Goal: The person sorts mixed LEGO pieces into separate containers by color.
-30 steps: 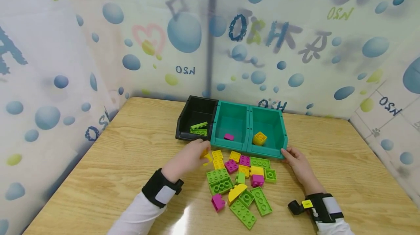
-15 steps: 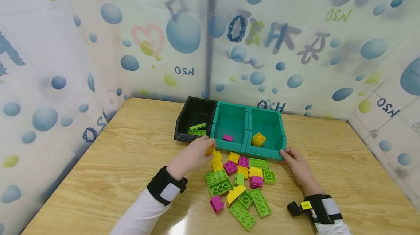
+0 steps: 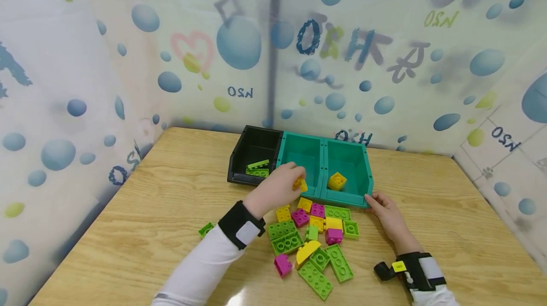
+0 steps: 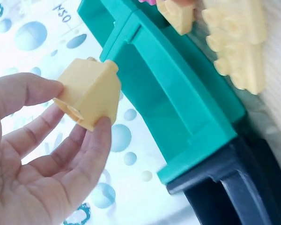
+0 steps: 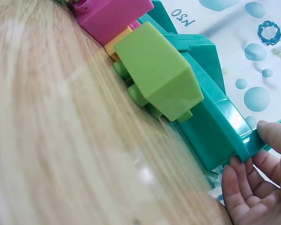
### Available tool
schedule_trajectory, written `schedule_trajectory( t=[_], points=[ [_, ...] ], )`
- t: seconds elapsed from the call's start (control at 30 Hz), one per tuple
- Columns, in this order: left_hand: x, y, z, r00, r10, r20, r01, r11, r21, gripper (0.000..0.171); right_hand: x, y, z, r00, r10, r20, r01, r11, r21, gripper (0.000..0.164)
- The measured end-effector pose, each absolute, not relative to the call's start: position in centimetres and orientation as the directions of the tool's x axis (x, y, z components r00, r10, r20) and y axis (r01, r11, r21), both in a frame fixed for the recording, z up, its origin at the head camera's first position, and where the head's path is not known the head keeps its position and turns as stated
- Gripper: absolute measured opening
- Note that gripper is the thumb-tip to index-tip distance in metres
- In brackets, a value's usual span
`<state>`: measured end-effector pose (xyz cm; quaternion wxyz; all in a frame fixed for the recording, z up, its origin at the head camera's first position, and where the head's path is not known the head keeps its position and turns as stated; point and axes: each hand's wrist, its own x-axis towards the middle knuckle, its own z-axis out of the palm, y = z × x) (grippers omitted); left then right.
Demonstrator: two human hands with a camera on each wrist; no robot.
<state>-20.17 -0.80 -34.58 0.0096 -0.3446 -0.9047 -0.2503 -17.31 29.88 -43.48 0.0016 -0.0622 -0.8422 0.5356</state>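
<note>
My left hand (image 3: pixel 278 186) pinches a yellow toy building brick (image 3: pixel 302 185) between thumb and fingertips, above the front of the middle teal bin (image 3: pixel 301 154). In the left wrist view that brick (image 4: pixel 86 91) looks pale and has slanted sides; its studs point away from the palm. My right hand (image 3: pixel 386 213) grips the front right corner of the right teal bin (image 3: pixel 350 158). The right wrist view shows the thumb on top of the rim (image 5: pixel 243 133) and fingers curled beneath. Inside the right bin sits another yellow brick (image 3: pixel 337 181).
A black bin (image 3: pixel 256 142) with green bricks (image 3: pixel 258 172) adjoins the teal bins on the left. Before the bins lie several loose bricks: green (image 3: pixel 315 280), magenta (image 3: pixel 283 265) and a yellow arched one (image 3: pixel 307 253). One green brick (image 3: pixel 206 229) lies beside the left forearm. Patterned sheeting rises behind the table.
My left hand has moved right and up with the yellow brick, from before the black bin to the middle teal bin. A green brick beside the left forearm has come into view. My right hand stays put.
</note>
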Motion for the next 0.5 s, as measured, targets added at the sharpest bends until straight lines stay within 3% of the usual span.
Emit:
schedule_trajectory(
  t=[0.5],
  points=[
    [-21.4,2.9,-35.0,-0.709,0.643,0.291,0.7,0.589,0.403,0.019,-17.4,30.1,-43.7,-0.992,0.108,-0.066,0.106,0.422,-0.9,0.043]
  ],
)
